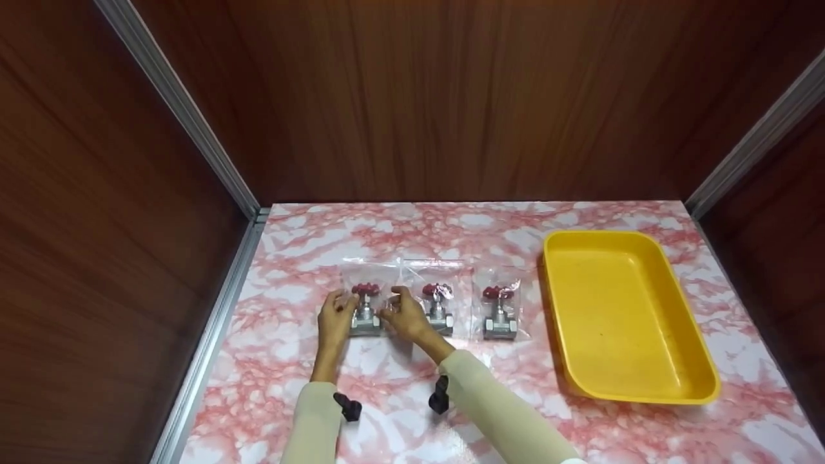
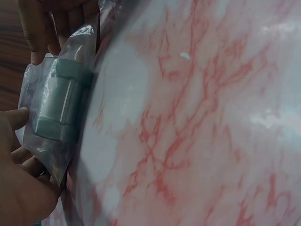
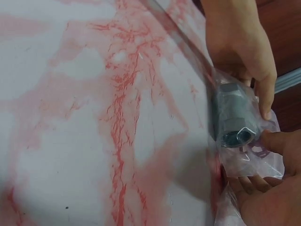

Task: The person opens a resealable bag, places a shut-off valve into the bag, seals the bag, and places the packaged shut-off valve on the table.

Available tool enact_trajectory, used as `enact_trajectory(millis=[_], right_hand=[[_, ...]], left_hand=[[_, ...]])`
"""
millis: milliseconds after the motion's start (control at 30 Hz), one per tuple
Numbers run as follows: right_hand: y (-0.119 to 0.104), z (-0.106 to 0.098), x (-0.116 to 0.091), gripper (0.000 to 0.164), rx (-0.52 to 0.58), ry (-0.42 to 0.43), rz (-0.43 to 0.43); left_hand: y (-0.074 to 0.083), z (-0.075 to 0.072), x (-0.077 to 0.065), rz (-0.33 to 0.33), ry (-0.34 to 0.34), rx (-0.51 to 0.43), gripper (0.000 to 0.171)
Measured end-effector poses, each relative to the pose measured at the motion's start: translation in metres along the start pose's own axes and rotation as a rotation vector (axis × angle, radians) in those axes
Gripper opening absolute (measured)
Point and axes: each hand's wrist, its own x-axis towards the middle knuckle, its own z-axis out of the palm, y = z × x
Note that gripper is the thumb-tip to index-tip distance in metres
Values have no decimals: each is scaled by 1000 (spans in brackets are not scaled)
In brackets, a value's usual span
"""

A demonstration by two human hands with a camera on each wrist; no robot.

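Three metal gate valves with red handwheels lie in a row on the table, each in a clear plastic bag. My left hand (image 1: 335, 319) holds the left edge of the leftmost bagged valve (image 1: 366, 322). At that bag's right edge, my right hand (image 1: 407, 316) pinches the plastic between thumb and fingers. The left wrist view shows the valve's grey body (image 2: 63, 101) through the film, between both hands. In the right wrist view its threaded end (image 3: 237, 137) faces the camera. The middle bagged valve (image 1: 440, 319) is partly behind my right hand.
The third bagged valve (image 1: 500, 322) lies to the right of the others. Further right stands a yellow tray (image 1: 619, 309). The red-and-white marbled table (image 1: 393, 425) is bounded by brown wood-look panels (image 1: 412, 103) at the back and sides, with metal framing (image 1: 193, 122).
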Motion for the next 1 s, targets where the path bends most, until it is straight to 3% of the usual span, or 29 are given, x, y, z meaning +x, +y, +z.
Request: enact_trajectory(millis=[233,400,533,633,867,1000], right_hand=[[0,-2,-3,61,-12,-15,-14],[0,-3,-3,60,-18,-6,-33],[-1,-5,-2,58,-27,-3,-49],[-3,-9,-4,56,-47,-23,-53],[-12,-28,-13,47,-98,-80,-129],[-19,-45,-16,43,-111,-94,-176]], left_hand=[[0,1,-1,13,31,63,41],[2,4,1,37,29,48,44],[5,7,3,140,54,69,46],[8,9,4,223,91,139,45],[17,13,1,337,162,301,51],[27,13,-1,471,176,331,46]])
